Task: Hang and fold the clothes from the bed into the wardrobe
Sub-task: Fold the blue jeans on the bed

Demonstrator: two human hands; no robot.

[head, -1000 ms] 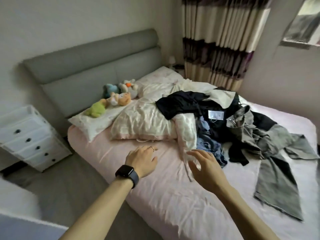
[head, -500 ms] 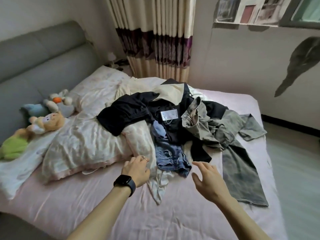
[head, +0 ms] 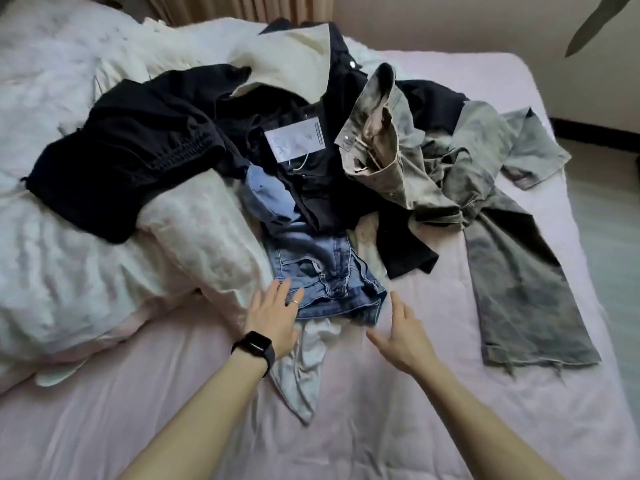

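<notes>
Bedroom in a home.
Wide bed [head: 450, 427] under a pink sheet across most of the view; rumpled white pillows [head: 194, 244] and bedding heaped at 9 o'clock; loose pile of clothes [head: 311, 188] at the centre, among them blue jeans [head: 325, 271], washed grey trousers [head: 519, 289] trailing toward 4 o'clock, and a black top [head: 131, 161] with a paper shop tag [head: 294, 142] just beside it; beige curtain [head: 221, 8] hem at 12 o'clock; plain wall [head: 450, 19] at 1 o'clock; dark skirting board [head: 595, 128] and pale floor [head: 602, 209] at 2 to 3 o'clock.

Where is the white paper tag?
Head view, centre of the pile: the white paper tag lies on black clothing, just left of the grey jeans.
</notes>
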